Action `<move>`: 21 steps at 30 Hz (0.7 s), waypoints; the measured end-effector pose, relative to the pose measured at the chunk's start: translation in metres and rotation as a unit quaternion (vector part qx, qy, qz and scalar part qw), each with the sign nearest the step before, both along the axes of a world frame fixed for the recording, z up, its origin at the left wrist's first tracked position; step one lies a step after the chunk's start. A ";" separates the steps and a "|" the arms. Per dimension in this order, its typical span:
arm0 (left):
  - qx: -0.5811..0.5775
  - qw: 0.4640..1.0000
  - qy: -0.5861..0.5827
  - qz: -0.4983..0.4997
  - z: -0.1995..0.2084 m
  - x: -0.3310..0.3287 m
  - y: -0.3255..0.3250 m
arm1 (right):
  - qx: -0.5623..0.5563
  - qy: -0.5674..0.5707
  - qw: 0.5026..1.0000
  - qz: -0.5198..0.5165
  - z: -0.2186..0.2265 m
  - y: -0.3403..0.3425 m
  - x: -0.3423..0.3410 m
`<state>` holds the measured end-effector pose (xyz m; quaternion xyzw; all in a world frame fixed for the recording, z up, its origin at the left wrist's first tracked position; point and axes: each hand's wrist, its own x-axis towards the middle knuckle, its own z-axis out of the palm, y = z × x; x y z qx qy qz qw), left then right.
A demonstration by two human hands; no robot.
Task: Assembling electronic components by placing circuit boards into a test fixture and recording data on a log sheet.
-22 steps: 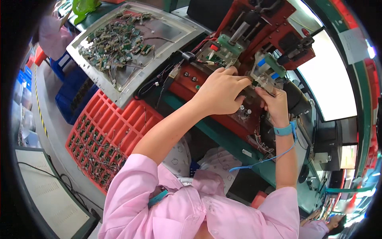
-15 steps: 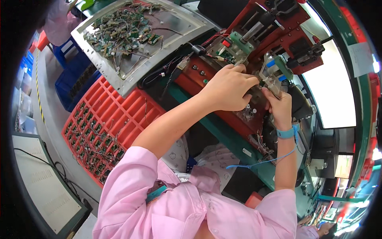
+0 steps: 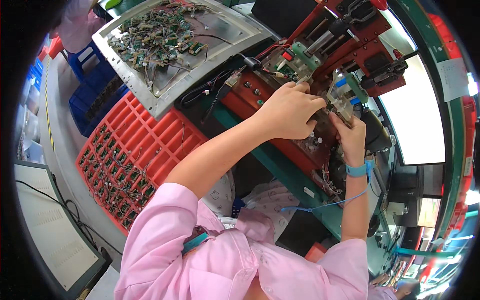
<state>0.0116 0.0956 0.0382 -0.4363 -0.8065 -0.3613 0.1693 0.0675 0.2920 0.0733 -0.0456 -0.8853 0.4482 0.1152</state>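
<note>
The right hand (image 3: pixel 351 139) has thumb and forefinger brought nearly together at the near edge of a clear plastic block (image 3: pixel 341 103), set on the right-hand side of a red metal machine with black clamps (image 3: pixel 335 61). The left hand (image 3: pixel 292 112) is bent over the machine just left of it, fingers curled inward; whether either hand's fingers grip a small part cannot be told, since the contact spots are hidden or too small.

The likeliest trouble would be pinched fingertips, should the clamp work above come down while both hands are so close beneath it. A part pressed in askew could be scratched or bent, because the left hand covers much of the spot. The thin blue cord (image 3: pixel 325 204) hanging from the light-blue wristband (image 3: pixel 355 171) could catch on the loose pale wires (image 3: pixel 324 180) at the machine's near right if the right arm swung left.

Compared with the earliest frame, the view has shifted: the machine sits slightly farther right, and only a sliver remains of the bright green bag (image 3: pixel 112 4) at the far left. Both hands remain at the same part of the machine. The heaped circuit boards in the pale metal frame (image 3: pixel 167 100) and those in the coral-red plastic compartment tray (image 3: pixel 172 120) look unchanged.
</note>
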 end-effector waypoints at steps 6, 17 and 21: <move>-0.040 0.999 0.017 0.016 0.003 0.003 0.003 | -0.005 -0.035 0.999 -0.014 0.004 -0.001 0.000; -0.022 1.000 -0.001 -0.004 0.004 0.004 -0.007 | 0.156 0.217 0.959 -0.092 0.076 0.013 0.018; -0.006 1.000 0.011 -0.029 0.006 0.001 -0.007 | 0.245 0.413 0.877 -0.027 0.123 0.015 -0.040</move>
